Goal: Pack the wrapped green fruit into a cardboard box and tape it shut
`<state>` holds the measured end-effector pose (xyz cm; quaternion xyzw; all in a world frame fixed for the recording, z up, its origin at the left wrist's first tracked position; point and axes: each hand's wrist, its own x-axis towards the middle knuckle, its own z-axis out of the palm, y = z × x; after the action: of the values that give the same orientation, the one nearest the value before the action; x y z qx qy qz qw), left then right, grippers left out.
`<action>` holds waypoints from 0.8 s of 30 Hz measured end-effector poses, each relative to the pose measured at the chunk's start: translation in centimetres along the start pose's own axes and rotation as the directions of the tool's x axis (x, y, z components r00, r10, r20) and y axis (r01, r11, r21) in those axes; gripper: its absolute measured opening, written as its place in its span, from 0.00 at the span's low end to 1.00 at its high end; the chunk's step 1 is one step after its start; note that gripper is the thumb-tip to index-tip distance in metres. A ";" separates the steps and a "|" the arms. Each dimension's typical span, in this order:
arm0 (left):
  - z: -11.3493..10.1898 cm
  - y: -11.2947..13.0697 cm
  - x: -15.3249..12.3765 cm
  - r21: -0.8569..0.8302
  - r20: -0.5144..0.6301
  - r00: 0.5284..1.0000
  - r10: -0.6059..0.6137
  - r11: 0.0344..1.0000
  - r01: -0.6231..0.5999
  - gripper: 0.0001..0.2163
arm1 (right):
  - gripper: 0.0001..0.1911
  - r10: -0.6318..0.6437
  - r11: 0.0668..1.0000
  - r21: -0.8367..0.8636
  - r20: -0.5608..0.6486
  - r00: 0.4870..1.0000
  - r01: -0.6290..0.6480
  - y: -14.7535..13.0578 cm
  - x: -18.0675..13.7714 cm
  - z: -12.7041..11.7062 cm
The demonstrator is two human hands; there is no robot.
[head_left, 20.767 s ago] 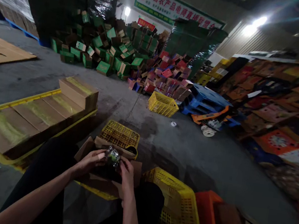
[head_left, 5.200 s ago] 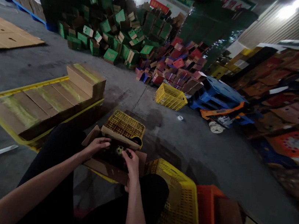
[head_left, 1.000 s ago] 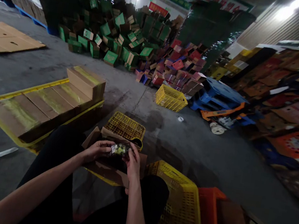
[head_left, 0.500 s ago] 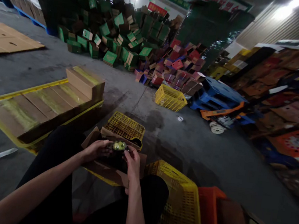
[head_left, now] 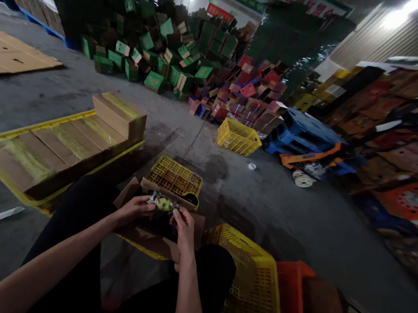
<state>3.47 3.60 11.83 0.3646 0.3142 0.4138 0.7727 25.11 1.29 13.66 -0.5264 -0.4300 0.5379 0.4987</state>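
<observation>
A small yellow-green fruit in clear crinkly wrap (head_left: 164, 203) hangs between both my hands, just above an open cardboard box (head_left: 150, 241) that rests on my lap. My left hand (head_left: 134, 209) pinches the wrap at its left end. My right hand (head_left: 184, 224) pinches it at the right end. The box's inside is dark and I cannot make out what lies in it.
A yellow plastic crate (head_left: 175, 176) sits just beyond the box; another yellow crate (head_left: 249, 286) and an orange one (head_left: 291, 308) stand at my right. A yellow pallet of taped cartons (head_left: 59, 143) lies left. Heaps of green and red boxes (head_left: 190, 71) fill the back.
Over the last second the wrapped fruit dipped toward the box, then rose a little; both hands now pinch its ends with the wrap stretched between them.
</observation>
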 end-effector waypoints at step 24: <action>-0.4 -0.1 0.3 0.005 -0.098 0.995 -0.001 1.000 0.001 0.20 | 0.14 -0.011 0.997 -0.070 0.036 0.999 0.013 -0.2 -0.1 -0.1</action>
<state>3.30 3.93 11.48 0.3455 0.3530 0.4300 0.7557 25.18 1.19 13.88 -0.5313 -0.4606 0.5287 0.4755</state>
